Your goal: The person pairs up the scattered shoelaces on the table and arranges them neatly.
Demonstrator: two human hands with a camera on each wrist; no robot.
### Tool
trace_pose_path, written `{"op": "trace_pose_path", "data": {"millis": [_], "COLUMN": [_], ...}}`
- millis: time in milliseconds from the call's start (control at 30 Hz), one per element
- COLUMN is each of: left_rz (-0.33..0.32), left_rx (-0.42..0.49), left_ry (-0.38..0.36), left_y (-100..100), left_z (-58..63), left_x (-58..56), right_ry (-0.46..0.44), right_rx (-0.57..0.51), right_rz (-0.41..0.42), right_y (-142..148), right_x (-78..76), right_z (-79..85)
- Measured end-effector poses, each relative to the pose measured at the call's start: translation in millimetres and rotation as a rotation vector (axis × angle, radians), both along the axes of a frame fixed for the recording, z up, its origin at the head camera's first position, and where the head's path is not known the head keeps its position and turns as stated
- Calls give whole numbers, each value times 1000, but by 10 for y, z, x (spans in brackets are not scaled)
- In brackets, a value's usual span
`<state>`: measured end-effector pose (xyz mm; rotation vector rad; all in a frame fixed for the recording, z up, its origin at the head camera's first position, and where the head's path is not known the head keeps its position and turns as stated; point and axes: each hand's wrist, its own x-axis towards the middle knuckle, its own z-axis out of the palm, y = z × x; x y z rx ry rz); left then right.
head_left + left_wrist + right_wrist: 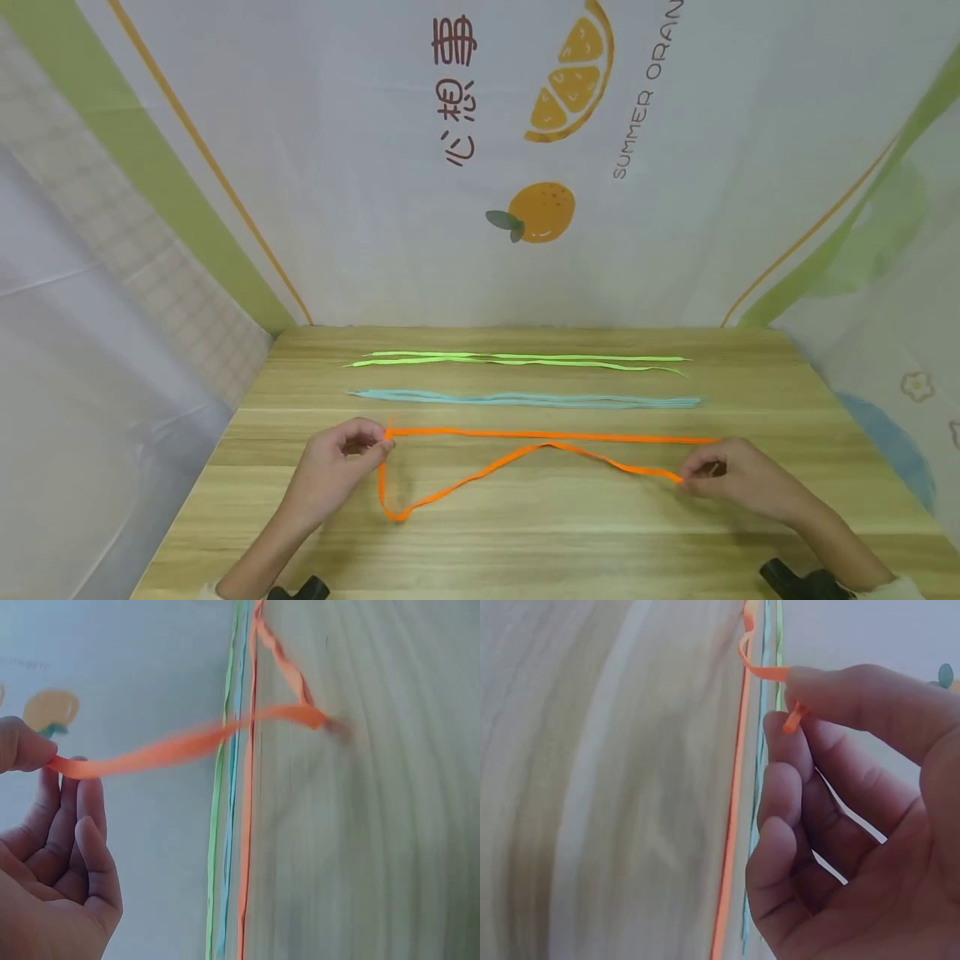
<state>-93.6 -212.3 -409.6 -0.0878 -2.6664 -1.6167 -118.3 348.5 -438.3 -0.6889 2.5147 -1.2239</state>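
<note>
A loose orange shoelace (480, 476) runs between my two hands. My left hand (330, 471) pinches one end between thumb and forefinger; from there the lace drops to the table and bends toward the right. Near its other end, my right hand (742, 479) pinches the same lace, with a short tip (793, 720) poking out below the thumb. A second orange shoelace (525, 433) lies straight across the table just beyond the loose one. In the head view the hands cover or adjoin its ends.
Light blue shoelaces (525, 400) lie side by side behind the orange ones. Farther back are two yellow-green shoelaces (517, 360), roughly parallel. The wooden table (525, 550) meets a printed cloth (390, 208) at its back edge, with cloth on both sides too.
</note>
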Motion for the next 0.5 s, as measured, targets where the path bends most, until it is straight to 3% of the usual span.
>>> {"op": "trace_pose_path", "data": {"millis": [333, 500], "left_rz": [198, 292], "left_rx": [51, -3], "left_ry": [12, 34], "left_y": [-467, -687], "left_z": [38, 85], "left_x": [-71, -69], "right_ry": [45, 71], "right_rx": [53, 113], "right_rz": [-67, -108], "right_y": [214, 360], "right_x": [78, 115], "right_z": [158, 206]}}
